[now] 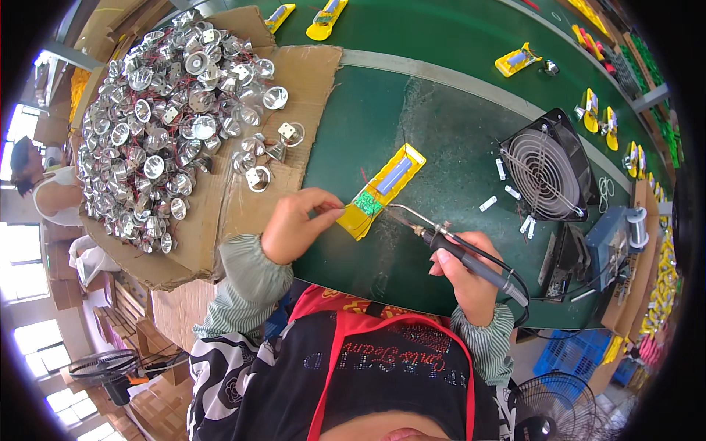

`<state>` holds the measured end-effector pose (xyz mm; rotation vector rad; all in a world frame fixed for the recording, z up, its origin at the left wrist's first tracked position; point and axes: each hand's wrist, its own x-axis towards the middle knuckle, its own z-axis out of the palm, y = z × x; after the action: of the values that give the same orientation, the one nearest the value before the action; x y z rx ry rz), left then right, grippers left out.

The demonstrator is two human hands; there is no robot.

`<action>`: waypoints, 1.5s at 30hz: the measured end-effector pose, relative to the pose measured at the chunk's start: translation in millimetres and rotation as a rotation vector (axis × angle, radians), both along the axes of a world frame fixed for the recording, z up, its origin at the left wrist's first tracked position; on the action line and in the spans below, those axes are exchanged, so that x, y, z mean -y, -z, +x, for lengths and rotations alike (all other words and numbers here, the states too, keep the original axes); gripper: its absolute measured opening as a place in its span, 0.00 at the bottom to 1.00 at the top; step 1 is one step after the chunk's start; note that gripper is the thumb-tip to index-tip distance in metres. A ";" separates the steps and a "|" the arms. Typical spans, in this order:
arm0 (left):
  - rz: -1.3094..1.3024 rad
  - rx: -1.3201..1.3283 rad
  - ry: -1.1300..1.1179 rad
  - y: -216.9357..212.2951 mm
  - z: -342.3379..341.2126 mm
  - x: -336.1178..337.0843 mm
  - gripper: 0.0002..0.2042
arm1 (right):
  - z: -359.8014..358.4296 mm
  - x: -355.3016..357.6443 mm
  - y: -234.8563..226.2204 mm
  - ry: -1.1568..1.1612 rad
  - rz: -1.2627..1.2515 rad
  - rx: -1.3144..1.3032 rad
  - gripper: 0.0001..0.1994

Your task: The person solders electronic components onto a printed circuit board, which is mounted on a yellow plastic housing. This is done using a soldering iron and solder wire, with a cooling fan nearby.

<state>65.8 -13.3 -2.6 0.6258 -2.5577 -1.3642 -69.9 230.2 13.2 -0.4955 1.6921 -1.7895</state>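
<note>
- The green work surface (441,125) fills the scene in front of you, crossed by a pale strip that runs from the cardboard toward the right rim.
- A flattened sheet of cardboard (243,206) lies on your left, overhanging the near edge, and carries a heap of silver reflector cups (158,125) with thin wires, too many to count; a few cups lie loose at the heap's right edge.
- A black square fan (548,169) stands tilted at your right, with a solder wire spool (636,228) on a blue stand beside it.
- Beyond the pale strip you have about eight more yellow housings (518,60), scattered well apart along the far side.
- The yellow housing (384,189) you are working on lies just ahead of you, between your hands, with a pale battery cell inside and a small green circuit board (368,204) at its near end.
- Your right hand (467,275) is closed in a fist-like grip around the black handle of one soldering iron (441,239), its tip reaching toward the circuit board.
- Your left hand (298,220) has fingers curled, thumb and forefinger pinched at the housing's near corner; what they pinch is too small to tell.
- About five small white parts (488,203) lie loose near the fan.
</note>
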 end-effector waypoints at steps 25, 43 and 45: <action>-0.333 -0.049 -0.010 14.5 -22.1 -25.2 0.04 | -2.9 29.9 19.9 -0.066 0.016 0.033 0.08; -0.354 0.037 0.004 8.5 -24.4 -22.8 0.04 | -5.9 22.3 16.3 -0.049 -0.024 0.044 0.09; -0.350 0.050 0.008 6.4 -25.9 -22.7 0.04 | -5.9 19.4 16.1 -0.044 -0.017 0.040 0.09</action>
<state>40.0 9.4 -9.0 0.5900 -2.7451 -0.8773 -75.7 210.8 -2.9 -0.4973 1.6272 -1.7723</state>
